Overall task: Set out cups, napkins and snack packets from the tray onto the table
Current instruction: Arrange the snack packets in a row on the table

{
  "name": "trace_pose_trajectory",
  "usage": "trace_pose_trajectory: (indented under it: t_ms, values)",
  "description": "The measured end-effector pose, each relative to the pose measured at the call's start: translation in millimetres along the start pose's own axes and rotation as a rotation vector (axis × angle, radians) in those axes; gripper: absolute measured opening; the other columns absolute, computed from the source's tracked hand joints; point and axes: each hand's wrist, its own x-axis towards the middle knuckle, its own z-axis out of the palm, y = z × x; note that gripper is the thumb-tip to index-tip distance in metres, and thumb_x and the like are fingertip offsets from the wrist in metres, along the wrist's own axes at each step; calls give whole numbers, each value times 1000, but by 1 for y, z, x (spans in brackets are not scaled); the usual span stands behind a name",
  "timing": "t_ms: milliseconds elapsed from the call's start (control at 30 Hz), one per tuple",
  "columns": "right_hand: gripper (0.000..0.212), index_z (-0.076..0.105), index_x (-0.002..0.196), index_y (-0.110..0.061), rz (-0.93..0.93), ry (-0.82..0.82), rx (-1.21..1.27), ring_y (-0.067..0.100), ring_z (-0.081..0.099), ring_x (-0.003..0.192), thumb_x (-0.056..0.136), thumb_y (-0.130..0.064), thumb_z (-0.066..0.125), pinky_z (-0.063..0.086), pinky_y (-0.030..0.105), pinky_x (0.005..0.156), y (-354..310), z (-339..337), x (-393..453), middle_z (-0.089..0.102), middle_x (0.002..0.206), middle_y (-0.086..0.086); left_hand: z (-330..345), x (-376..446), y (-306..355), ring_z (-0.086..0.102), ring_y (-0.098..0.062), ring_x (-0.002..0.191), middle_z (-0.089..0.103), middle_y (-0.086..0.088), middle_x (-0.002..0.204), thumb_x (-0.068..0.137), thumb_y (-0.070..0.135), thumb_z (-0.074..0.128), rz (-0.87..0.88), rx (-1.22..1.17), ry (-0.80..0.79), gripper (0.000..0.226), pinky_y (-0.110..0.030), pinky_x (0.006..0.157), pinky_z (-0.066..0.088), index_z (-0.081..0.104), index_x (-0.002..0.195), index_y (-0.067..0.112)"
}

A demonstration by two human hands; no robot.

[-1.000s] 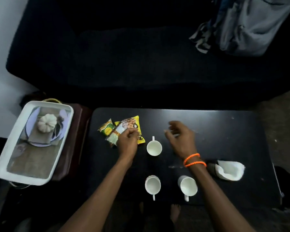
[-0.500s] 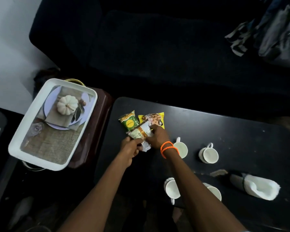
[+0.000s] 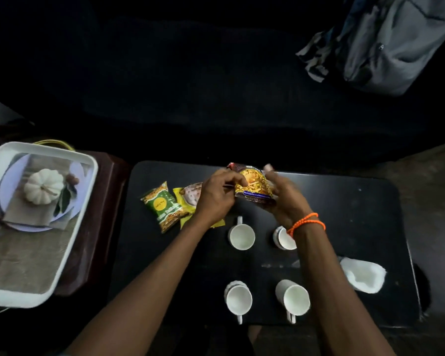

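Snack packet (image 3: pixel 253 187) lifted off table (image 3: pixel 344 201) — gripped between left hand (image 3: pixel 216 199), right hand (image 3: pixel 284 199)

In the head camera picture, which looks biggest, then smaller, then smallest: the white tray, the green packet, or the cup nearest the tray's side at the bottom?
1. Tray, by far the biggest.
2. Green packet.
3. Bottom-left cup, looks close to the packet, so that order is unsure.

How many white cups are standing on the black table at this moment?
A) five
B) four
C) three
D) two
B: four white cups stand on the black table, two in the far row, the right one partly hidden by the right wrist, and two in the near row.
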Motion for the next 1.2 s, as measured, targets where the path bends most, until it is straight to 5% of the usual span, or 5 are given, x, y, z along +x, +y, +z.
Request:
trace_pose_trajectory:
  t_ms: [133, 300, 500, 633, 1200]
  values:
    - [50, 58, 123, 1, -163, 127, -175, 35, 74, 95, 79, -1, 81, 63, 44, 79, 7, -28, 32, 71, 115, 26, 27, 20, -16, 64, -16, 103, 65, -1, 104, 79, -14, 53, -3, 80, -132, 44, -36, 93, 57, 79, 91, 20]
    - [72, 55, 136, -9, -223, 281, -934, 35, 61, 118, 73, -16, 88, 53, 50, 101, 35, -59, 61, 62, 131, 17, 43, 11, -57, 57, -17, 108, 60, -3, 112, 81, -15, 50, -92, 271, -114, 49, -33, 98, 51, 79, 106, 16]
    - [55, 56, 142, -17, -549, 237, -1119, 32, 52, 130, 89, -9, 71, 45, 38, 108, 38, -56, 74, 52, 145, 14, 68, 28, -61, 59, -22, 104, 57, -3, 111, 98, 17, 60, -102, 259, -12, 29, -32, 88, 50, 70, 125, 19]
    - [52, 59, 140, -19, -512, 77, -1212, 30, 49, 137, 90, -10, 71, 43, 39, 113, 34, -48, 81, 46, 153, 11, 86, 53, -53, 60, -23, 105, 57, -10, 118, 95, 30, 69, -126, 281, -116, 46, -35, 93, 52, 61, 139, 24]
    - [53, 65, 133, -21, -413, 168, -1237, 32, 57, 126, 83, -9, 78, 51, 40, 105, 47, -44, 66, 50, 146, 9, 90, 42, -52, 63, -30, 109, 65, -13, 120, 87, 27, 78, -213, 328, -196, 62, -44, 98, 53, 56, 145, 26]
